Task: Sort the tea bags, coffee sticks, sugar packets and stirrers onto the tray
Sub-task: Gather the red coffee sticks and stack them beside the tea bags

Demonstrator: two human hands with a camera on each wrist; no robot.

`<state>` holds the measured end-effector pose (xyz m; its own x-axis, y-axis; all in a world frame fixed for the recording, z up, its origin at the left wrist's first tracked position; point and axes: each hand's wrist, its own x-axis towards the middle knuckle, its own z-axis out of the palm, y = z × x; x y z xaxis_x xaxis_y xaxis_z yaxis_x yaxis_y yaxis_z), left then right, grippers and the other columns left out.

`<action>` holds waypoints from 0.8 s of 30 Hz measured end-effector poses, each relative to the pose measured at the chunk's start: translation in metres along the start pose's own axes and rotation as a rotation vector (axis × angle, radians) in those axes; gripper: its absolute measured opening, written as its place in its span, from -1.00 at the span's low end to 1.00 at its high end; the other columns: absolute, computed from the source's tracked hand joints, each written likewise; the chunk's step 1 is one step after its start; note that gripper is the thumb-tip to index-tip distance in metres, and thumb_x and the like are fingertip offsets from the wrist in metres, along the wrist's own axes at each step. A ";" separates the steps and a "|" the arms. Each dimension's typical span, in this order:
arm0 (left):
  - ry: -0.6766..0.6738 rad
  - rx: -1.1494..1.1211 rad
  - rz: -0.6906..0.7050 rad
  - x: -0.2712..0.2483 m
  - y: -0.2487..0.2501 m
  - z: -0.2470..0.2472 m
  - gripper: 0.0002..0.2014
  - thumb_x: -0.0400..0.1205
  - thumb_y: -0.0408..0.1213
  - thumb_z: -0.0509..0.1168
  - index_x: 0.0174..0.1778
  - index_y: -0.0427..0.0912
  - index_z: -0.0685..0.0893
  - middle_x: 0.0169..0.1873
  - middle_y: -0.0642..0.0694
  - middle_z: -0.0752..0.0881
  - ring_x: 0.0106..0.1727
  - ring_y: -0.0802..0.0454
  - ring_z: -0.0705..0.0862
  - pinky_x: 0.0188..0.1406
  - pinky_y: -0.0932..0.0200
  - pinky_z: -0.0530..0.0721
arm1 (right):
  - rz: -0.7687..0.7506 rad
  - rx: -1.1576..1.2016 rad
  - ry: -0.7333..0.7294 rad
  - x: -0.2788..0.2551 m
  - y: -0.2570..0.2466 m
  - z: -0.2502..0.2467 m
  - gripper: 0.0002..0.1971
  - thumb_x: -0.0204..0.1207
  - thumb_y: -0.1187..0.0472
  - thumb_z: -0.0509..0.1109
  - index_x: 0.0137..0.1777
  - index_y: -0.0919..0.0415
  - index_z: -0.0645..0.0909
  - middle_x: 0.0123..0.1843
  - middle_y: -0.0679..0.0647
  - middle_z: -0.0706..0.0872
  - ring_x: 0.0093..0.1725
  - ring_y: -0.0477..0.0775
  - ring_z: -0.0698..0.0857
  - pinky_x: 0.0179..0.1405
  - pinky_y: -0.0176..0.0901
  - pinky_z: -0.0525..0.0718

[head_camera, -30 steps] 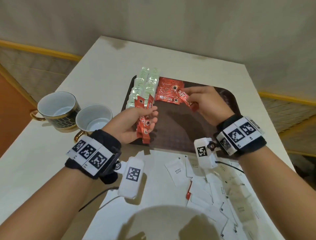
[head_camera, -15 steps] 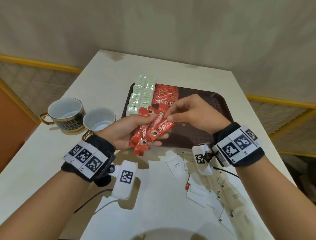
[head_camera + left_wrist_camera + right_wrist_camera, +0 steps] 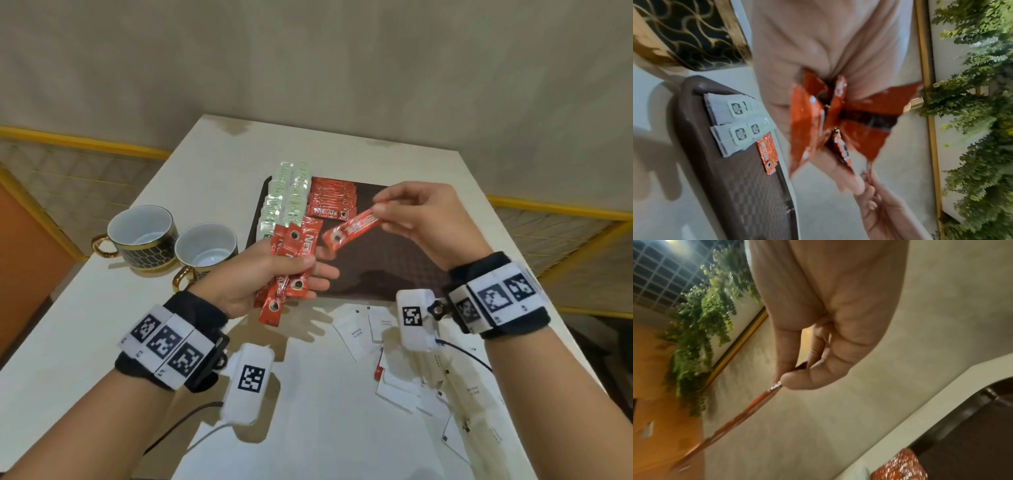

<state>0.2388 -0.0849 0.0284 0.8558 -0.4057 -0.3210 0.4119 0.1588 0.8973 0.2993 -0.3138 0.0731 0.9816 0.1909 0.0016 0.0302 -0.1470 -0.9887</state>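
The white table point(image 3: 102, 325) carries the dark brown tray point(image 3: 394, 274), which serves here as the landmark, lying toward the table's far side. On the tray's far left corner sit two rows of pale green tea bags point(image 3: 286, 202), and just right of them, also on the tray, a neat stack of red coffee sticks point(image 3: 331, 202). Left of the tray, on the bare table, stand two white cups with gold handles point(image 3: 171, 240), touching or nearly so. On the near side of the tray, off it, white sugar packets point(image 3: 411, 370) lie scattered on the table, with one red stick point(image 3: 377, 368) partly buried among them. The left hand point(image 3: 260, 277) hovers over the tray's near left edge, its fingers and thumb curled round a fanned bundle of coffee sticks point(image 3: 291, 263); the left wrist view shows the same bundle point(image 3: 818, 123) splayed out of the palm, though blurred. The right hand point(image 3: 435, 219) is raised above the middle of the tray, thumb and fingertips pressed together on one end of a single coffee stick point(image 3: 352, 230), whose other end points down-left toward the bundle; the right wrist view shows this stick point(image 3: 740, 417) edge-on, clamped between thumb and forefinger
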 end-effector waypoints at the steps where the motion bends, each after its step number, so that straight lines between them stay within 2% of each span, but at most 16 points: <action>1: 0.031 -0.023 0.001 -0.001 -0.003 -0.002 -0.76 0.68 -0.37 0.23 0.24 -0.25 0.66 0.08 -0.22 0.82 0.05 -0.04 0.82 -0.10 0.17 0.81 | -0.007 0.075 0.058 0.000 -0.002 -0.008 -0.93 0.46 0.42 0.48 -0.14 0.26 0.70 -0.30 0.04 0.75 -0.30 -0.12 0.74 -0.24 -0.37 0.70; 4: 0.152 -0.136 0.043 0.000 -0.008 -0.002 -0.79 0.67 -0.39 0.25 0.21 -0.32 0.63 0.10 -0.24 0.81 0.11 -0.08 0.81 -0.05 0.10 0.82 | 0.011 0.330 0.139 -0.006 -0.007 -0.013 -0.91 0.53 0.41 0.42 -0.19 0.27 0.61 -0.28 0.10 0.71 -0.33 -0.07 0.71 -0.29 -0.36 0.73; 6: 0.234 -0.265 0.108 0.006 -0.010 0.003 -0.77 0.65 -0.41 0.28 0.21 -0.36 0.62 0.11 -0.27 0.80 0.10 -0.07 0.81 -0.05 0.08 0.82 | 0.082 0.415 0.104 -0.017 -0.003 0.003 -0.91 0.56 0.36 0.39 -0.17 0.27 0.57 -0.32 0.11 0.71 -0.37 -0.06 0.70 -0.33 -0.35 0.74; 9: 0.304 -0.384 0.201 0.014 -0.010 0.008 -0.64 0.56 -0.40 0.34 0.28 -0.40 0.63 0.08 -0.26 0.81 0.05 -0.06 0.82 -0.02 0.04 0.81 | 0.210 0.458 0.004 -0.036 0.010 0.036 -0.94 0.58 0.31 0.38 -0.11 0.28 0.60 -0.25 0.15 0.74 -0.32 -0.03 0.72 -0.31 -0.31 0.75; 11: 0.328 -0.408 0.220 0.017 -0.009 0.012 -0.69 0.55 -0.42 0.35 0.22 -0.35 0.68 0.06 -0.27 0.81 0.02 -0.09 0.81 0.00 0.03 0.80 | 0.243 0.376 -0.043 -0.043 0.020 0.053 -0.93 0.61 0.26 0.38 -0.08 0.25 0.63 -0.15 0.15 0.76 -0.22 -0.01 0.74 -0.24 -0.26 0.76; 14: 0.278 -0.512 0.236 0.020 -0.012 0.018 -0.82 0.66 -0.36 0.28 0.12 -0.28 0.71 0.14 -0.23 0.79 0.16 -0.02 0.78 0.15 0.06 0.76 | 0.208 0.256 -0.078 -0.046 0.029 0.070 -0.91 0.62 0.25 0.37 -0.10 0.23 0.65 -0.04 0.19 0.73 -0.06 0.05 0.72 -0.17 -0.21 0.75; 18: 0.227 -0.586 0.269 0.019 -0.019 0.021 -0.76 0.62 -0.30 0.25 0.17 -0.24 0.67 0.28 -0.21 0.73 0.31 -0.04 0.70 0.33 -0.03 0.65 | 0.139 0.203 -0.036 -0.047 0.035 0.081 -0.86 0.60 0.32 0.39 -0.01 0.44 0.67 -0.09 0.29 0.74 -0.11 0.09 0.73 -0.16 -0.22 0.73; 20: 0.230 -0.574 0.257 0.018 -0.020 0.020 -0.71 0.61 -0.27 0.25 0.23 -0.24 0.64 0.30 -0.22 0.71 0.34 -0.10 0.68 0.38 -0.09 0.61 | 0.113 0.175 -0.010 -0.046 0.036 0.079 -0.87 0.58 0.35 0.41 -0.02 0.47 0.68 -0.14 0.30 0.75 -0.16 0.10 0.72 -0.15 -0.21 0.74; 22: 0.276 -0.504 0.234 0.016 -0.018 0.017 -0.68 0.65 -0.27 0.27 0.30 -0.27 0.63 0.26 -0.25 0.73 0.29 -0.15 0.71 0.33 -0.11 0.63 | 0.090 0.103 -0.013 -0.042 0.034 0.069 -0.91 0.56 0.36 0.43 -0.06 0.42 0.71 -0.22 0.21 0.78 -0.22 0.03 0.73 -0.13 -0.20 0.76; 24: 0.383 -0.360 0.200 0.012 -0.013 0.011 -0.71 0.64 -0.27 0.33 0.26 -0.28 0.66 0.12 -0.24 0.80 0.10 -0.12 0.80 0.09 -0.01 0.75 | 0.081 0.006 -0.066 -0.037 0.028 0.054 -0.91 0.54 0.37 0.45 -0.08 0.42 0.71 -0.26 0.16 0.77 -0.27 -0.03 0.73 -0.10 -0.18 0.77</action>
<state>0.2405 -0.1020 0.0161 0.9530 0.0093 -0.3027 0.2533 0.5232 0.8137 0.2541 -0.2724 0.0373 0.9661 0.2426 -0.0882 -0.0502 -0.1584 -0.9861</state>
